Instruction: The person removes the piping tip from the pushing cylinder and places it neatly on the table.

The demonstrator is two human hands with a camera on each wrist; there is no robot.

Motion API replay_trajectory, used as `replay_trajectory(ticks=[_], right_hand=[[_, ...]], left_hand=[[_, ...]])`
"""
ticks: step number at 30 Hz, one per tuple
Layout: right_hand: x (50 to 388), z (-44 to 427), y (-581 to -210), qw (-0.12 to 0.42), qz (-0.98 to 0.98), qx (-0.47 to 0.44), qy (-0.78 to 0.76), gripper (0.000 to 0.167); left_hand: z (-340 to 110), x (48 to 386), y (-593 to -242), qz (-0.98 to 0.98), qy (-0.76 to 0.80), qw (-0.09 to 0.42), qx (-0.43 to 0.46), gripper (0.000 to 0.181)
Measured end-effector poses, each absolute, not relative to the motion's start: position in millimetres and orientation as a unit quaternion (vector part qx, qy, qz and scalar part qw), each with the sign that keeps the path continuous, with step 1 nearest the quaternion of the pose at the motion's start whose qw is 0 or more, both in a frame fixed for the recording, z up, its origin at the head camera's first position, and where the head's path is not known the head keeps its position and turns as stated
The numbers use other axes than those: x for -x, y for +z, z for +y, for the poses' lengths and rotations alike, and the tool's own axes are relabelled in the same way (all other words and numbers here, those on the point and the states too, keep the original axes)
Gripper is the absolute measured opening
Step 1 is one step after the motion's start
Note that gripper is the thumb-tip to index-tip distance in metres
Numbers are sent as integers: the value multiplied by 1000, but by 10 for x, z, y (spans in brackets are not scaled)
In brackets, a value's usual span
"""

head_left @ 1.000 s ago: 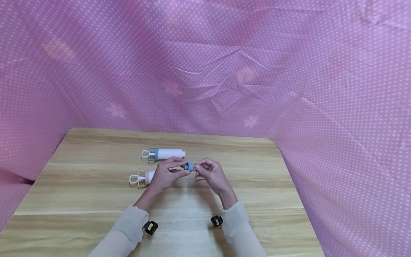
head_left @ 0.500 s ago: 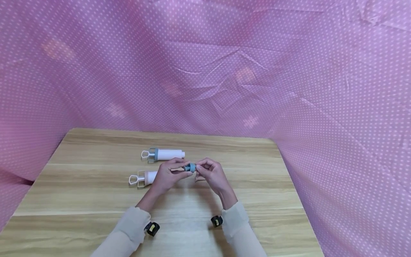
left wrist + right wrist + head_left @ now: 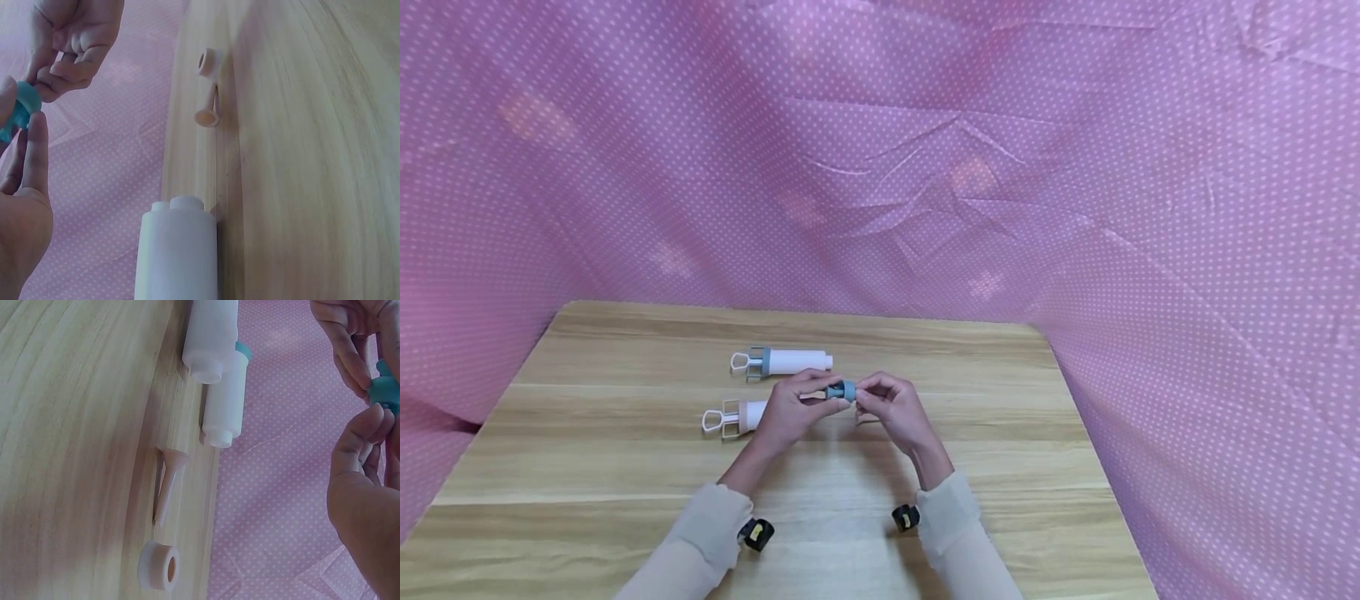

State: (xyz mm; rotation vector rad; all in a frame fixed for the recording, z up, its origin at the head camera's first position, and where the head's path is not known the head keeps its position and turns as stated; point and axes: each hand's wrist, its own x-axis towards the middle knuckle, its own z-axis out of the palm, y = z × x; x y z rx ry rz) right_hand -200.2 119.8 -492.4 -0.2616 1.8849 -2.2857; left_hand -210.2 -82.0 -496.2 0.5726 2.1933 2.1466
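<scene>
In the head view, both hands meet over the middle of the wooden table. My left hand pinches a small teal nozzle, held between thumb and fingers. My right hand pinches the teal ring cap fitted around it, from the other side. Fingertips partly cover both teal pieces. Behind the left hand lies a white syringe-like tube with a teal collar. A second one, with a beige collar, is partly hidden by that hand.
A beige funnel-shaped nozzle and a beige ring cap lie on the table below the hands. Pink dotted cloth hangs around the table's back and sides.
The teal cap and nozzle have shifted slightly to the right and sit at a different turn between the fingers. My left forearm has moved a little right; the right hand is nearly still.
</scene>
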Motion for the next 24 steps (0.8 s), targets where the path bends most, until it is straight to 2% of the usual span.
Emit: replay_trajectory(ticks=[9,14,21,24], right_hand=[[2007,1175,-4893,66,646,62,-758,7],[2002,1170,-4880,66,637,64,-765,12],[2006,1145,-4851,66,630,64,-771,8],[2003,1129,-4847,66,633,56,-770,17]], left_hand=[[-852,2123,-4966,701,685,28,-197,45],[-859,2128,-4957,708,678,26,-198,46],[-865,2130,-4922,710,679,23,-187,46],[-862,2128,-4907,707,683,16,-181,45]])
